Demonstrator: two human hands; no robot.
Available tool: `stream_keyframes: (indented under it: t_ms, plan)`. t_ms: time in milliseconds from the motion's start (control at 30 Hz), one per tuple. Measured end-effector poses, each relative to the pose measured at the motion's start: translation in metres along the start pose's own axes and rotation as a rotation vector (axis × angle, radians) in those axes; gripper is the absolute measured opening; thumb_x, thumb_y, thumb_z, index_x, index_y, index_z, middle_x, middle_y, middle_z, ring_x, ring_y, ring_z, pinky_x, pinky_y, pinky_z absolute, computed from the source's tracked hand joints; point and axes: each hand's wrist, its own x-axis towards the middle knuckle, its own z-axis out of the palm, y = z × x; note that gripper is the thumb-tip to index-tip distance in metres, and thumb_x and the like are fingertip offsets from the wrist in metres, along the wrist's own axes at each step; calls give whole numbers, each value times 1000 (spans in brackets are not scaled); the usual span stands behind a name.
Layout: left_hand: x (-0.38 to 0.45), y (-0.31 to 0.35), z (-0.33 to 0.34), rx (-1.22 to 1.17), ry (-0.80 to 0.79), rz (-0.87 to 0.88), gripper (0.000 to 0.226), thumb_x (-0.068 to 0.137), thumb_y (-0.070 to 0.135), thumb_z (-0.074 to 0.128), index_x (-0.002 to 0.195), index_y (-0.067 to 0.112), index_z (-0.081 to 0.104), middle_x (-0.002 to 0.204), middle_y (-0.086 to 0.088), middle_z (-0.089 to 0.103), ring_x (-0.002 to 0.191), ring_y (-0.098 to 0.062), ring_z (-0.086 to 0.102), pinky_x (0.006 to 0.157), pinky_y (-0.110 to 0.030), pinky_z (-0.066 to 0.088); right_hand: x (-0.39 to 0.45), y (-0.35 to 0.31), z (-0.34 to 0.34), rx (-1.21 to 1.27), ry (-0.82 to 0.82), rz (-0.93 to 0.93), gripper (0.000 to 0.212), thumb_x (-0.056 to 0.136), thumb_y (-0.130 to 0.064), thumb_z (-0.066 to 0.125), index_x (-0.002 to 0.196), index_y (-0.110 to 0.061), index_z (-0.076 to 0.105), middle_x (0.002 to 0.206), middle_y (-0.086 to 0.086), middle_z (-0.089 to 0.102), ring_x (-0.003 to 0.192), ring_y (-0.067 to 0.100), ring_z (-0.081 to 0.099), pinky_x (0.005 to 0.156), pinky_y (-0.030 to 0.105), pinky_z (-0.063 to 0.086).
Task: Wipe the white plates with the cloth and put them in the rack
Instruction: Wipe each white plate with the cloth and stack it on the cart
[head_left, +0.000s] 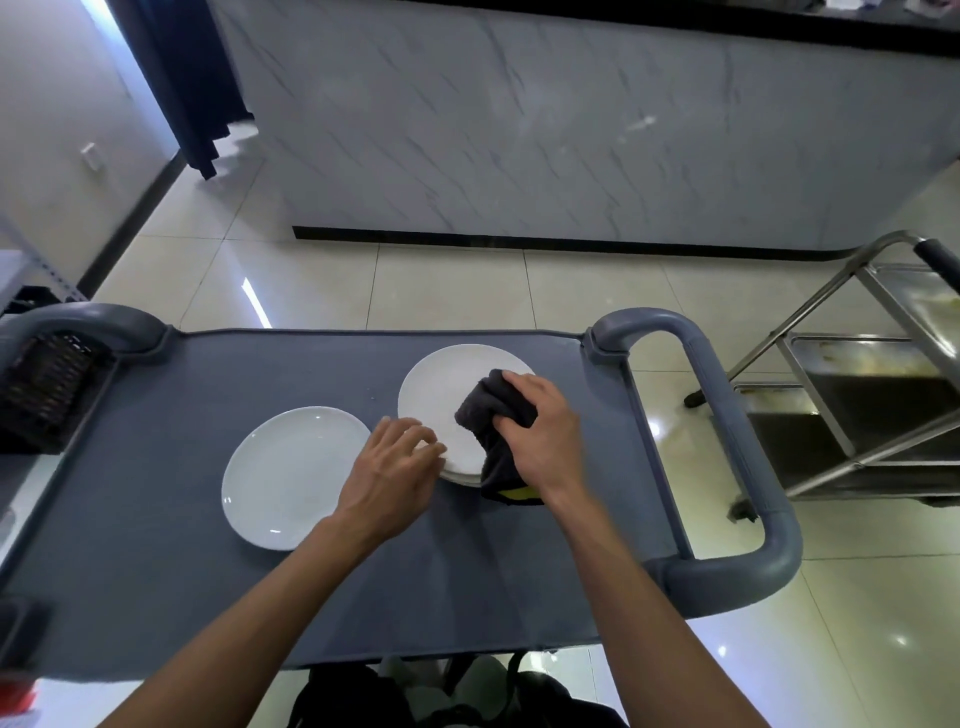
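Two spots on the grey cart top (156, 545) hold white plates. A single plate (288, 475) lies at the left. To its right sits a small stack of plates (441, 389). My right hand (540, 441) grips a dark cloth (493, 415) with a yellow patch and presses it on the top plate of the stack. The fingertips of my left hand (389, 467) rest on the near left rim of that stack, fingers fairly straight. A black slatted rack (47, 389) stands at the cart's far left end, partly cut off.
The cart has grey loop handles at both ends (737, 441). A steel trolley (857, 389) stands on the tiled floor to the right. A marble-look counter front (571, 130) runs across behind. A dark bag lies on the floor under the cart's near edge (353, 696).
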Motion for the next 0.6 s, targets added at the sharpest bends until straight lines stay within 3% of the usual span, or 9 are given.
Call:
stream_keyframes:
  t_ms: [367,600]
  plan:
    - [-48,-72,-46,64,-65,-267,30,93,30,48,98,17,75,102,1,70,96,-29,64,72,-40,52,-12,-47,76,-37,-123,-59,54,80,-6,74,131,-24,67,126,-7,63,114,5,58,100,7,36]
    - [-89,-128,-71,12,-151,-663,30,91,23,65,119,15,71,117,-1,69,111,-29,63,87,-43,52,-32,-74,135,0,-215,-35,53,79,-3,73,128,-23,68,121,-12,63,109,0,59,95,3,36]
